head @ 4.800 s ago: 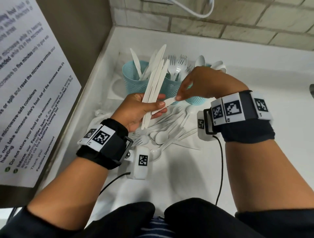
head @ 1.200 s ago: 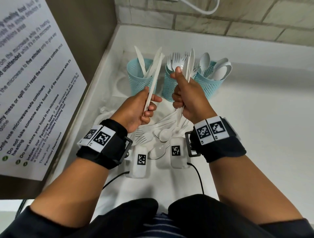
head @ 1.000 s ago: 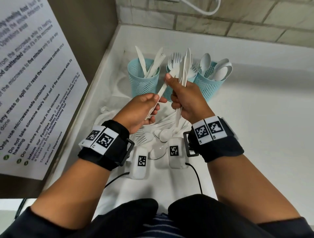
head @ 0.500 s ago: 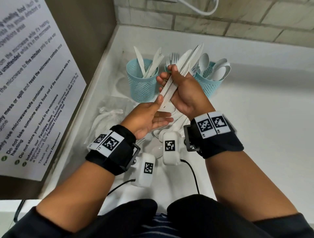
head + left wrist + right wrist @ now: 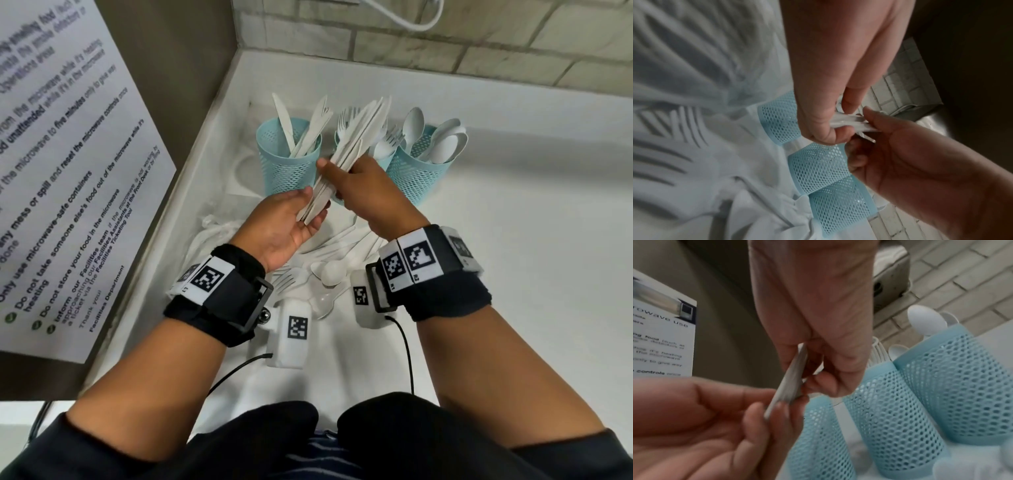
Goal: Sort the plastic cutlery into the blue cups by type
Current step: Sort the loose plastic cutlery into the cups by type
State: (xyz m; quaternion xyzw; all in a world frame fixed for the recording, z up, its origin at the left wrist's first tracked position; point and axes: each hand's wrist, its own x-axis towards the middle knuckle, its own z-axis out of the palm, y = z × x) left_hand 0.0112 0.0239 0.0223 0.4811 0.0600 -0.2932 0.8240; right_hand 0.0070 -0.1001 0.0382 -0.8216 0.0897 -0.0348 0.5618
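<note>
- Nearest the person, loose cutlery lies scattered on the white counter between the two wrists: forks, spoons and a few knives, partly under the hands.
- A crumpled clear plastic bag lies on the counter just left of that pile.
- The left hand is held palm up with its fingers nearly straight and relaxed; the lower ends of a bundle of knives rest against its fingertips. It cups them and does not clasp them.
- The right hand has its fingers and thumb curled round the middle of the bundle and holds it tilted, blade ends up and away toward the cups. In the right wrist view the stack shows edge-on between thumb and fingers.
- Behind the hands stand three blue mesh cups in a row, touching or nearly so.
- The left cup holds knives, standing and leaning.
- The middle cup holds forks, tines up; it is largely hidden by the right hand and the bundle.
- The right cup holds spoons, bowls up.
- Farthest back, a pale brick wall meets the counter, and a white cable loops across it.
- On the left, a printed microwave notice hangs on a brown panel.
</note>
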